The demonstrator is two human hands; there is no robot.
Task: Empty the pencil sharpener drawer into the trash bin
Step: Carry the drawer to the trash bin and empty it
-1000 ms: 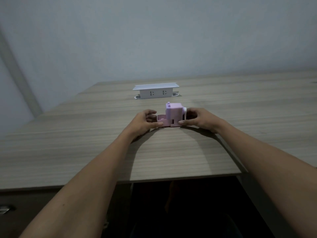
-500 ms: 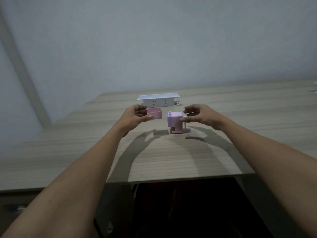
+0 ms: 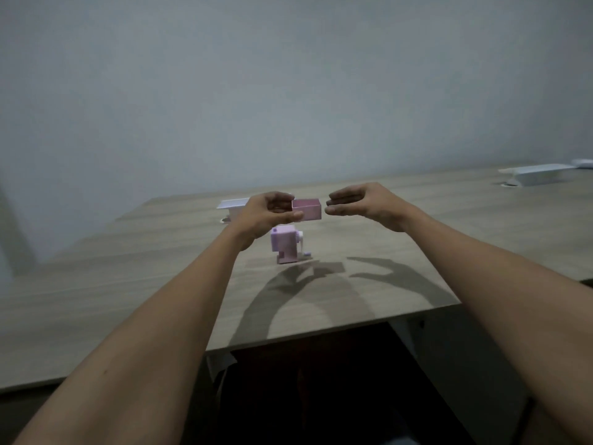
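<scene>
You'll find no readable text, label, brand or number anywhere here, neither near your hands nor beyond them.

Pencil sharpener: small lilac plastic box, upright on the counter, white crank on its right side, handle pointing toward 4 o'clock. Lower front shows an open slot where the drawer fits.

Drawer: pink open-topped rectangular tray, out of the sharpener and held in the air at 12 o'clock from it, roughly level, long axis running 9 to 3 o'clock. Left end gripped; right end free. Contents cannot be made out.
</scene>
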